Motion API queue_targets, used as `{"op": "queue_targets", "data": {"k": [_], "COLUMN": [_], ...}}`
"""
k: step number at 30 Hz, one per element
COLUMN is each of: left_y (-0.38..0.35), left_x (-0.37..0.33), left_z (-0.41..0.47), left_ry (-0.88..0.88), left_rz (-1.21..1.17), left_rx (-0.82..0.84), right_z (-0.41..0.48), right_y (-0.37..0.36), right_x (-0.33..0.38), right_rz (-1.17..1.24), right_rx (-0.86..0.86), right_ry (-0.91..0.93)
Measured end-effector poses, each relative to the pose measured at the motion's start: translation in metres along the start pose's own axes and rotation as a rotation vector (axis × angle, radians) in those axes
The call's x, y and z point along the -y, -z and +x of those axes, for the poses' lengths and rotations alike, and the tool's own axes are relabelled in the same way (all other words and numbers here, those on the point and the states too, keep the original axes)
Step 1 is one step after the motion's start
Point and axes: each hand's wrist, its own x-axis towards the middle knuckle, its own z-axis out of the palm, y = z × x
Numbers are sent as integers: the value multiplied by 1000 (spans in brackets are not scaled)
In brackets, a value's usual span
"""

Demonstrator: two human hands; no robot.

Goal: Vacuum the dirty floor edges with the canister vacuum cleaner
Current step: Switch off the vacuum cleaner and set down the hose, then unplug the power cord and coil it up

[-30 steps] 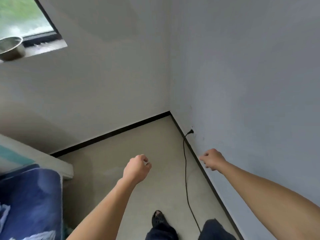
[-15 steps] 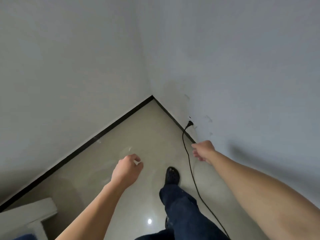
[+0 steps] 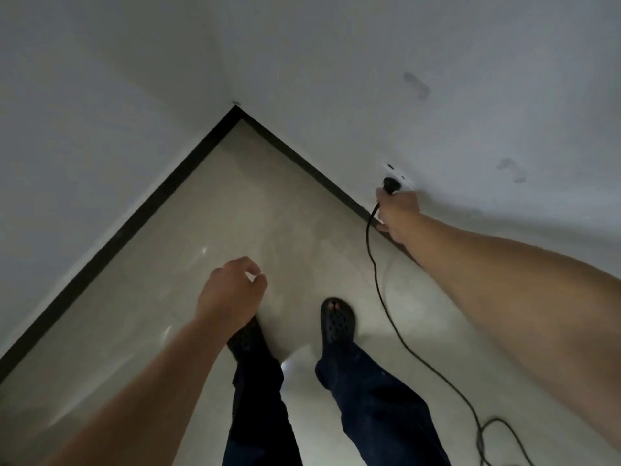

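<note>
The right hand (image 3: pixel 400 213) curls round the black plug (image 3: pixel 389 182) at the wall socket (image 3: pixel 400 174); its cord (image 3: pixel 381 297) trails back past that hand across the floor (image 3: pixel 188 264), cut off at the frame's edge. Black skirting (image 3: pixel 134 220) meets in a corner beyond the left hand (image 3: pixel 232 294), which is loosely curled and holds nothing, above sandalled feet (image 3: pixel 337 326).

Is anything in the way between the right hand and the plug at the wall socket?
Nothing visible. The right hand is at the plug in the wall socket, fingers curled on it. The cord trails from under the hand across the floor, right of the sandal.
</note>
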Motion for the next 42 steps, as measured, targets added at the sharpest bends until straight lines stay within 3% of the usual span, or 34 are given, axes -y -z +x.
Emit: {"op": "queue_targets", "data": {"k": [5,9,14,19,22,25,28,30,35,42], "left_y": [-11,1,25,27,32,43,52,58,77,116], "left_x": [26,26,15,5,8,14,17,15,-6,-82], "left_z": [29,43,64,71,65,60,61,57,26,-44], "left_ry": [-42,-95,-130,-137,-139,-162,-136,-101,-108,-262], "left_rz": [101,146,196,219,194,169,176,187,173,34], "left_rx": [124,171,160,167,163,145,108,98,94,111], "right_z": [15,14,9,-9,-54,-93,-98,-95,-113,-209], "right_y": [-21,-27,-39,-36,-63,-80,-73,-57,9,115], "right_x": [-5,-8,3,-19,-79,-109,-104,-94,-58,-13], "right_rz": [47,46,201,65,89,88,199,126,212,243], "right_rx": [-209,-246,-280,-266,-195,-107,-81,-47,167,302], "right_ry": [31,19,-130,-135,-280,-308,-217,-148,-125,153]}}
